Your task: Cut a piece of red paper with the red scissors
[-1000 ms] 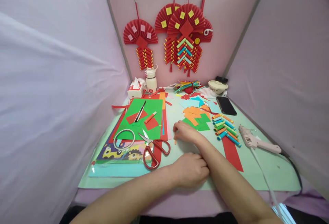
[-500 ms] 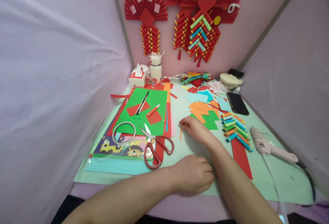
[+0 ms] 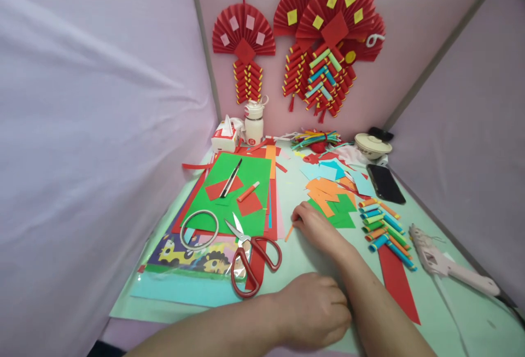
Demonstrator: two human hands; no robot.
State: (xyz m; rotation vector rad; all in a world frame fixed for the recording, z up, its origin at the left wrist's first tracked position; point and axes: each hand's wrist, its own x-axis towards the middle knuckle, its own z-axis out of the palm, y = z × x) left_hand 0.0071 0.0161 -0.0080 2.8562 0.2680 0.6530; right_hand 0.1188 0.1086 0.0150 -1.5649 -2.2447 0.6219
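Observation:
A thin orange paper strip (image 3: 289, 233) is pinched in the fingertips of my right hand (image 3: 311, 223), low over the pale green table. My left hand (image 3: 315, 309) lies closer to me with its fingers curled in; whatever it may hold is hidden. Left of the hands are red-handled scissors (image 3: 246, 256) with their blades apart. Beyond my right hand lie orange paper scraps (image 3: 325, 188) and green paper pieces (image 3: 342, 212). To the right, rolled paper tubes (image 3: 385, 229) in several colours form a V-patterned row on a red paper strip (image 3: 397, 283).
A green sheet (image 3: 205, 204) carries a craft knife (image 3: 231, 179) and a red glue tube (image 3: 248, 192). A tape ring (image 3: 183, 228) lies nearby. At right are a glue gun (image 3: 435, 258) with a cord and a phone (image 3: 385, 183). A bottle (image 3: 254, 127) stands behind.
The camera view has tilted, so everything sits lower in the picture. The orange strip now slants from my right fingertips, where it stood nearly straight before. My left hand stays closed.

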